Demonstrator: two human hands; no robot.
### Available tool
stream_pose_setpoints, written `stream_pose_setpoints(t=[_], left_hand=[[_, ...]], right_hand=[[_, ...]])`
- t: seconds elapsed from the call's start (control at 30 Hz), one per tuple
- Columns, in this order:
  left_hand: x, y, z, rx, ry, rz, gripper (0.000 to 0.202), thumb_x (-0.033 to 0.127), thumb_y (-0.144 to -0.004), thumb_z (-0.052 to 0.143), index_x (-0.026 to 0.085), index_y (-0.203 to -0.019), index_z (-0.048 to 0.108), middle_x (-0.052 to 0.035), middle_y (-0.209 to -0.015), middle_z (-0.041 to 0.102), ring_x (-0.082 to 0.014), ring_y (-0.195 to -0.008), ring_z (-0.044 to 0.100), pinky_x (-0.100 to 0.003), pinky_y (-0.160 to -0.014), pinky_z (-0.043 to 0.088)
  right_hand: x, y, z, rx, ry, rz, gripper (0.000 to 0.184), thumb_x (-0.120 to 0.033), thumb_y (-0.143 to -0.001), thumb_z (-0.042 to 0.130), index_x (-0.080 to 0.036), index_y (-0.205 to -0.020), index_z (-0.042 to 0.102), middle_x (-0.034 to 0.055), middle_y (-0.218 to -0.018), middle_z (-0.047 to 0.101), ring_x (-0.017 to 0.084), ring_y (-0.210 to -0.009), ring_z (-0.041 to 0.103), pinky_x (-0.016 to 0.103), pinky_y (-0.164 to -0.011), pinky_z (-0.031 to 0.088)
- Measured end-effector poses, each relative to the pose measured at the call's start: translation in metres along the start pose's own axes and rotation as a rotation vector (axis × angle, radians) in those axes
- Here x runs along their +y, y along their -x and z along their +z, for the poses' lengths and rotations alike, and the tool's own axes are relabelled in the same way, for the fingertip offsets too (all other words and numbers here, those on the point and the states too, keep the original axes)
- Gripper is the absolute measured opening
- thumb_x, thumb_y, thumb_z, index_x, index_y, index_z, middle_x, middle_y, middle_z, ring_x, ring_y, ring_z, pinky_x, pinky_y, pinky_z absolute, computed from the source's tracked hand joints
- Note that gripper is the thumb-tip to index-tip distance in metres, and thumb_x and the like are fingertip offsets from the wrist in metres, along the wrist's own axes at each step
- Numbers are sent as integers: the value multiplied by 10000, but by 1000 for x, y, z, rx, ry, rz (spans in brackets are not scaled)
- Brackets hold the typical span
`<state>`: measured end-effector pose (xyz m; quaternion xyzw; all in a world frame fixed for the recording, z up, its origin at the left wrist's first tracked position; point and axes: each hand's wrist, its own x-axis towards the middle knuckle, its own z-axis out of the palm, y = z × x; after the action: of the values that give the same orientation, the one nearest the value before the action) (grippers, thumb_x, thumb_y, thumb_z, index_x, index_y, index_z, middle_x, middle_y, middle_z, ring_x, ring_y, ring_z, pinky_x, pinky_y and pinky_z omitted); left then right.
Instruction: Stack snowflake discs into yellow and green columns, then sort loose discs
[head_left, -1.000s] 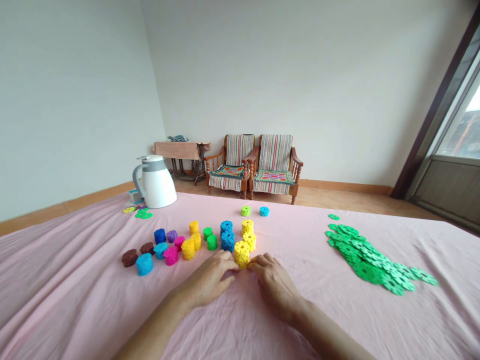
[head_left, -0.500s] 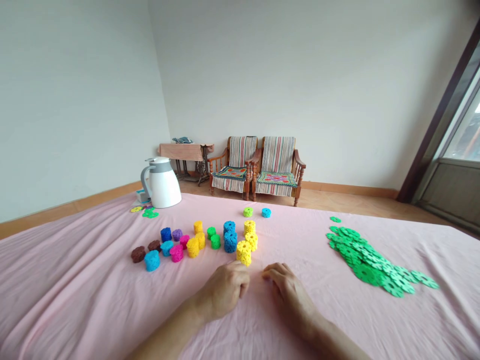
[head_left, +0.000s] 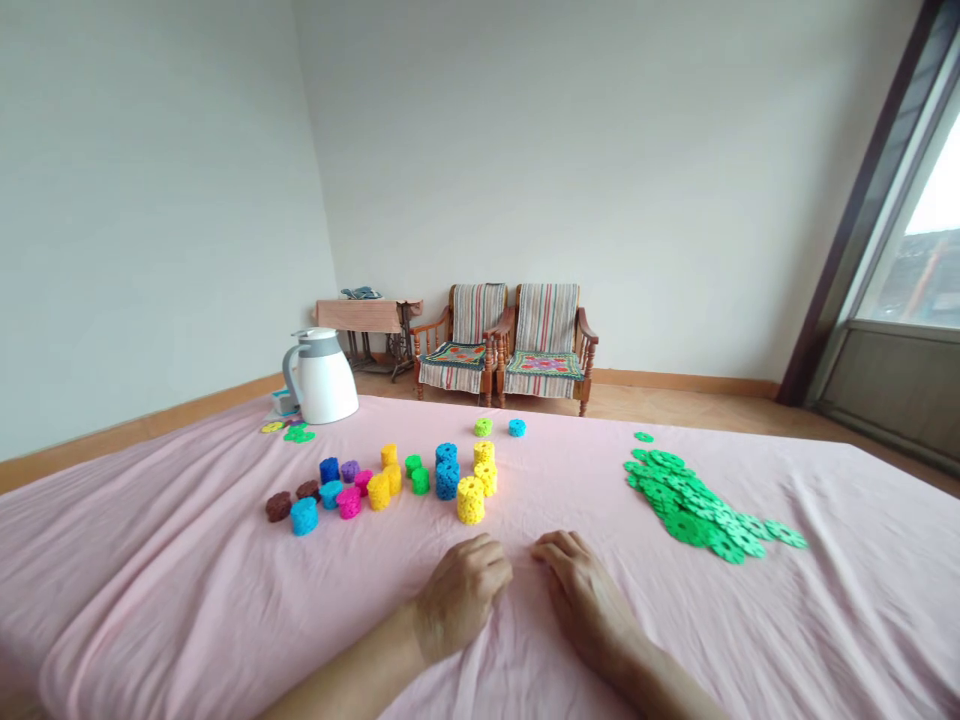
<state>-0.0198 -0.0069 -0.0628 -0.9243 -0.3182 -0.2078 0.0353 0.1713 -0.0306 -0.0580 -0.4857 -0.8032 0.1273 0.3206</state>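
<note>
Near yellow stack [head_left: 471, 500] stands upright on the pink cloth [head_left: 195, 600], axis vertical, straight ahead of my left hand [head_left: 463, 592] and apart from it. Left is the nearer hand; from my right hand [head_left: 589, 602] the stack lies forward and to the left. Green disc pile [head_left: 686, 500]: forward-right of the right hand, elongated obliquely. My fingers curl downward on both hands; undersides hidden, so I cannot tell whether they grip anything.

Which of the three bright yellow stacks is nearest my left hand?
The front bright yellow stack, just beyond your left hand. It also looks the tallest; the two rear bright yellow stacks stand farther back, slightly to its right.
</note>
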Motion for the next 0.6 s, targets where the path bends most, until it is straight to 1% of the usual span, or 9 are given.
stream_pose_setpoints(t=[0.13, 0.2, 0.3, 0.43, 0.53, 0.6], left_hand=[[-1, -2, 1, 33, 62, -48, 248, -53, -692, 440, 164, -571, 431, -6, -630, 476, -140, -639, 440, -265, -550, 277], [-1, -2, 0, 42, 85, -68, 249, -62, -675, 440, 159, -562, 422, -6, -624, 478, -137, -642, 441, -258, -555, 274], [0, -2, 1, 42, 102, -88, 246, -57, -683, 445, 154, -561, 420, -9, -626, 487, -136, -647, 444, -253, -555, 268], [-2, 0, 4, 53, 77, -89, 237, -43, -696, 446, 154, -565, 426, -10, -631, 504, -138, -649, 448, -258, -555, 257], [-2, -6, 7, 7, 34, -97, 215, -18, -694, 451, 155, -567, 441, -10, -633, 522, -140, -638, 454, -264, -545, 247], [0, -15, 8, -45, 23, -110, 206, 25, -718, 451, 158, -561, 454, -12, -624, 534, -144, -624, 463, -270, -533, 242]], right_hand=[[1, -1, -1, 15, 39, 38, 301, -20, -786, 386, -179, -840, 636, 55, -876, 618, 171, -880, 509, 267, -782, 389], [3, -2, -1, 21, 54, 62, 298, -17, -786, 381, -175, -830, 631, 53, -870, 621, 165, -872, 513, 259, -767, 388], [4, -3, 0, 32, 62, 72, 292, -24, -799, 381, -174, -840, 628, 46, -867, 626, 156, -865, 517, 245, -760, 385], [5, -6, 2, 62, 35, 85, 274, -41, -816, 391, -179, -808, 628, 39, -853, 632, 152, -851, 525, 232, -751, 383], [9, -7, 5, 77, -5, 97, 263, -56, -815, 406, -187, -793, 632, 34, -847, 636, 150, -841, 532, 229, -742, 386], [12, -8, 6, 85, -19, 105, 259, -54, -803, 414, -190, -791, 634, 31, -847, 639, 149, -839, 535, 227, -740, 389]])
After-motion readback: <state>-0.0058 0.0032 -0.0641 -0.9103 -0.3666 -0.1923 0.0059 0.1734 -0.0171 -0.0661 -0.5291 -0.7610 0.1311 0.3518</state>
